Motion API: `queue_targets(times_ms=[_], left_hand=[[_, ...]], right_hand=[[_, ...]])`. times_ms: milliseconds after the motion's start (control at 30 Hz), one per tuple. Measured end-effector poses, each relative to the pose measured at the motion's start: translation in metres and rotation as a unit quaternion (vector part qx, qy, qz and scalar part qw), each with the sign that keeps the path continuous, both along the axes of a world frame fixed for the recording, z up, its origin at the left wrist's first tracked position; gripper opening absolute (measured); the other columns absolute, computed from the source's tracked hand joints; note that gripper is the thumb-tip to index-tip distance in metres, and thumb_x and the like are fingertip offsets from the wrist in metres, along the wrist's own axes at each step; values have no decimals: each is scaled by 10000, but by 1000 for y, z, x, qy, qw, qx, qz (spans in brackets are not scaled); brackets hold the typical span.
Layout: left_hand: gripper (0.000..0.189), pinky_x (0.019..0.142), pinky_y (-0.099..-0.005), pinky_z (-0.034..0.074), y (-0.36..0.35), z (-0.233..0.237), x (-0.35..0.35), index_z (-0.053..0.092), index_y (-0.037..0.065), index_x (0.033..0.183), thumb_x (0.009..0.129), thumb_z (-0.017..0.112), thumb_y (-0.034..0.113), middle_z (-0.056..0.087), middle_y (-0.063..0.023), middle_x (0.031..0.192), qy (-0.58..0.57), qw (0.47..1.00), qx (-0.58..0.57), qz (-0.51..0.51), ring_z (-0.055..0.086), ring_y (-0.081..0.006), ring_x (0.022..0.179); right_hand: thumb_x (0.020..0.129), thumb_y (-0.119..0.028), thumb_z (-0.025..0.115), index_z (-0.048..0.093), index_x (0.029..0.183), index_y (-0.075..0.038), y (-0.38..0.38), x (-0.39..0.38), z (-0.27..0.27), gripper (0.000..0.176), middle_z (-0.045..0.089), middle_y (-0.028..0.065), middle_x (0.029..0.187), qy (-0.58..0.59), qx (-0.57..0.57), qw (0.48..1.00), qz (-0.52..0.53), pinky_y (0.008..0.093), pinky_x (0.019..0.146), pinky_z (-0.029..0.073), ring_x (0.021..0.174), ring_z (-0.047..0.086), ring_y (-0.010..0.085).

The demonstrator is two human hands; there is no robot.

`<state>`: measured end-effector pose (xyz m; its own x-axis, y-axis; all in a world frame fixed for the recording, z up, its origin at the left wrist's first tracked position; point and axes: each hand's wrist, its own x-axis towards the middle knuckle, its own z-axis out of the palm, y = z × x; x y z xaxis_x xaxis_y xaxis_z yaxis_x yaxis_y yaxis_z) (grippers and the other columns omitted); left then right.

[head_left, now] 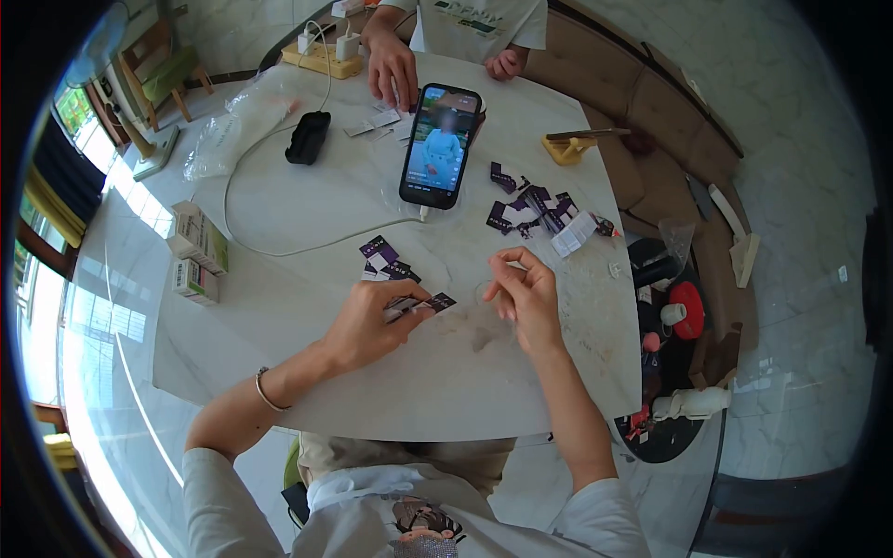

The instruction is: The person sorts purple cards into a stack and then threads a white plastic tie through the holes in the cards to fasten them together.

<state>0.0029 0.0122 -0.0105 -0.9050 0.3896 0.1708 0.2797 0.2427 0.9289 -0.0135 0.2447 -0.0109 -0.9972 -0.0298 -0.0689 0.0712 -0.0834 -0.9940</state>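
My left hand (377, 321) is closed around small dark printed cards (439, 302), one corner sticking out past the fingertips. Just beyond it on the table lie a few more purple-and-white cards (381, 256). My right hand (526, 296) is raised a little to the right, its fingers curled inward. A faint clear loop shows by its fingertips; whether the fingers grip it is too fine to tell. Beyond the right hand is a loose pile of similar dark cards (535, 209), with a whitish packet (574, 234) at its near side.
A phone (440, 147) stands tilted mid-table, its charging cable (279, 252) looping left to a yellow power strip (321, 60). Small boxes (198, 237), a black case (308, 138) and a plastic bag (237, 126) lie left. Opposite, another person's hand (392, 73) touches pale cards. A yellow stand (567, 149) is at right.
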Motion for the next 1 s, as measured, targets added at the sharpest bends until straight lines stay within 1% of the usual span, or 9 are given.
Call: queue_targets(times_ms=[67,133,267,333,467,567,667,867,1000], left_hand=[[157,497,-251,445,-3,1,-2,657,-37,871,894,694,113,619,-39,614,-92,995,28,11,582,-82,520],[184,468,-234,413,-3,1,-4,643,-32,856,905,687,140,601,-22,591,-111,992,51,34,560,-67,508],[209,475,-233,412,-6,1,-8,661,-33,894,892,683,175,609,-22,601,-178,977,85,80,537,-59,495],[210,470,-227,401,-6,0,-10,660,-30,904,892,683,179,612,-25,610,-145,978,99,113,521,-57,484],[206,410,-208,340,-11,-6,-16,640,-21,902,894,694,178,582,6,623,-88,980,74,165,485,-36,485],[181,477,-214,400,-13,-17,-22,646,-28,931,860,710,126,609,-8,685,-49,977,52,202,519,-52,551],[218,640,-282,493,-13,-17,-22,651,-33,982,810,720,81,675,-72,781,-10,973,13,230,601,-113,676],[191,662,-284,494,-13,-17,-22,648,-11,985,823,714,66,667,-65,790,14,972,14,233,618,-128,703],[148,672,-266,483,-11,-14,-21,656,-15,954,849,700,79,658,-53,792,0,970,30,243,594,-107,715]], right_hand=[[926,-233,690,617,931,-70,10,-5,4,179,654,62,635,-9,-25,998,-53,205,399,290,397,368,26],[923,-241,695,617,922,-73,22,-12,1,185,656,63,644,-4,-35,996,-77,203,407,287,413,370,24],[918,-247,696,629,897,-74,20,-13,7,186,634,23,635,30,42,989,-139,206,425,297,434,379,20],[897,-234,706,641,895,-78,26,-18,-1,169,636,16,668,123,233,946,-189,252,450,349,460,453,70],[842,-206,729,669,906,-97,39,-19,-10,139,648,28,803,201,572,763,-226,369,555,465,614,622,213],[819,-200,735,677,916,-115,39,-18,-16,141,640,41,912,123,613,753,-207,427,628,502,757,662,296],[799,-197,749,699,903,-130,37,-19,-14,133,644,13,873,69,634,745,-194,395,672,502,805,661,231],[784,-175,758,695,834,-122,38,-19,-10,96,648,14,836,71,617,757,-203,404,664,493,803,659,240],[794,-176,753,668,802,-129,40,-19,-10,98,660,2,839,129,593,763,-222,410,618,488,747,662,265]])
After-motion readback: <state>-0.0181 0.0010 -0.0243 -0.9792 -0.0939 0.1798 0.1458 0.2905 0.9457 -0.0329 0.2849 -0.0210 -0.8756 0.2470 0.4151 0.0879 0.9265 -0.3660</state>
